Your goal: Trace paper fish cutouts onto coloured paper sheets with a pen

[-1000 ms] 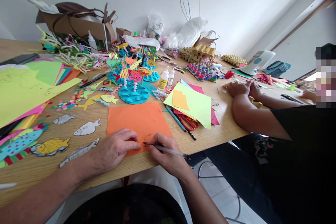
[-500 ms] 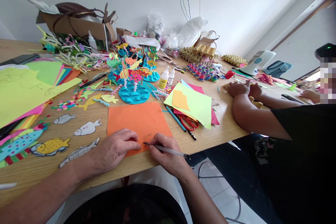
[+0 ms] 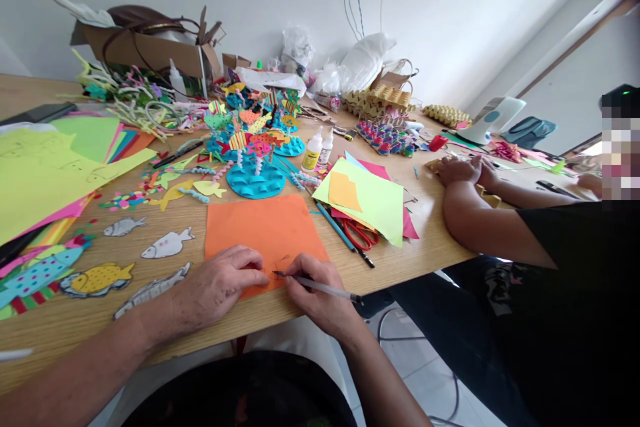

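Observation:
An orange sheet of paper lies at the table's near edge, with a few thin dark lines drawn on its lower part. My right hand grips a pen, its tip touching the sheet beside those lines. Resting on the sheet's lower left is my left hand, fingers loosely stretched out and holding nothing. To its left are paper fish: a grey one, a white one, a long striped one and a yellow dotted one.
Behind the orange sheet stands a blue base with fish on twisted stems. Glue bottles are beyond it. Coloured papers, red-handled scissors and pencils lie right. A co-worker's arms rest on the table further right.
Both hands keep nearly the same place, the pen tip still on the orange sheet. The drawn lines near the tip look slightly fuller. The view has shifted a touch.

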`<state>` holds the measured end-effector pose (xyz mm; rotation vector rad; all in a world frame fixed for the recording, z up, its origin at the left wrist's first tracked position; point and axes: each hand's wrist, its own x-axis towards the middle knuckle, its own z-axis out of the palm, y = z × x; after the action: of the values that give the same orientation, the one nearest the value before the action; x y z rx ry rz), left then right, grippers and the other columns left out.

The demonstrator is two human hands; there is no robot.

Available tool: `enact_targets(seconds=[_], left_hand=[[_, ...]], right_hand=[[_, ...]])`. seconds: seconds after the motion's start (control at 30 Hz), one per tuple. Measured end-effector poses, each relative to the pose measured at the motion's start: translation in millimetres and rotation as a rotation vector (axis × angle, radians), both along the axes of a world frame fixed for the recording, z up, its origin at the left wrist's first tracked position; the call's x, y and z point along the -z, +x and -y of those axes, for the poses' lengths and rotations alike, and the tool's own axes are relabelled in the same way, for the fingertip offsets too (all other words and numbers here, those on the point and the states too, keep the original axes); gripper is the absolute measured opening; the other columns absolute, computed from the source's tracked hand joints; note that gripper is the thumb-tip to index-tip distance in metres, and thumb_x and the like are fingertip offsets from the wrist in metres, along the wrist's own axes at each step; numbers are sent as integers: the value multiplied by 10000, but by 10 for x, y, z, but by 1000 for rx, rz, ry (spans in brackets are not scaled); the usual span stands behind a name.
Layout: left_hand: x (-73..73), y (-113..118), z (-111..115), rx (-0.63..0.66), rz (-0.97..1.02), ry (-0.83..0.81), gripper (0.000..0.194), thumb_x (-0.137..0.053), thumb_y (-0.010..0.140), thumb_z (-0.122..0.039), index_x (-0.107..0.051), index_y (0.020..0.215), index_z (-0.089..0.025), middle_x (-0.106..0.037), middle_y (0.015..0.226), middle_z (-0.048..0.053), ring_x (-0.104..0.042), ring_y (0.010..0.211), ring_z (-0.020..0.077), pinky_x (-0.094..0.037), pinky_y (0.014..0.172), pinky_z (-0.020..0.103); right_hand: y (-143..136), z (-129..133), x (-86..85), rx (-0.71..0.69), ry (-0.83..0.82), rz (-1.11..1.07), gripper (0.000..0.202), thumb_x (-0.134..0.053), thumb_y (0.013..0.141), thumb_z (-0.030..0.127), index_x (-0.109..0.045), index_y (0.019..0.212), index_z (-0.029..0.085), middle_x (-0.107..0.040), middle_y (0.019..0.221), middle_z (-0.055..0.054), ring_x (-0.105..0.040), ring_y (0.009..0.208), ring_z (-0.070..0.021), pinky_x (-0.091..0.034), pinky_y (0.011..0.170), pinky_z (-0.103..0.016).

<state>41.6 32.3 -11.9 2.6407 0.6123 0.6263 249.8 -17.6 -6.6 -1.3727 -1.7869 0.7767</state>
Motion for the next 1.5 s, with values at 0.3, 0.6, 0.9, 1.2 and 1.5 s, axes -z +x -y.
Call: enact_targets(seconds=[0.3,0.6,0.9,1.2,1.5], left_hand=[[-16,-4,1,4,-12,-3,374,-341,881,-36,-651,1003,-206,-583,969,55,-531,892,174,-442,786,279],[-9,-4,-2,2,-12,-5,381,-335,880,-39,-651,1005,-211,-585,971,55,-532,890,176,-443,785,281],[-13,2,-2,-5,-28,-3,393,-333,871,-31,-658,999,-210,-593,968,57,-535,885,173,-453,780,281],[-7,-18,-14,11,-24,-18,383,-333,894,-54,-664,1012,-207,-609,974,58,-555,893,171,-460,781,273],[-59,-31,-13,17,8,-19,371,-307,838,8,-620,934,-164,-633,1019,58,-566,931,159,-456,824,250]], right_hand=[[-14,3,-16,5,7,-1,101,-535,740,124,-526,669,194,-532,575,48,-457,503,-86,-350,502,-189],[-12,-4,-13,3,11,6,95,-536,740,123,-535,676,194,-551,588,44,-475,517,-90,-359,513,-192],[-6,0,-6,-6,-9,-9,91,-532,740,128,-538,677,193,-541,583,46,-466,511,-88,-358,507,-193],[-7,34,-148,30,-27,-106,62,-508,742,170,-538,693,193,-529,565,40,-463,495,-97,-350,476,-198],[-99,-8,-47,14,-35,-43,81,-508,738,127,-558,705,182,-568,600,28,-485,519,-95,-362,502,-197]])
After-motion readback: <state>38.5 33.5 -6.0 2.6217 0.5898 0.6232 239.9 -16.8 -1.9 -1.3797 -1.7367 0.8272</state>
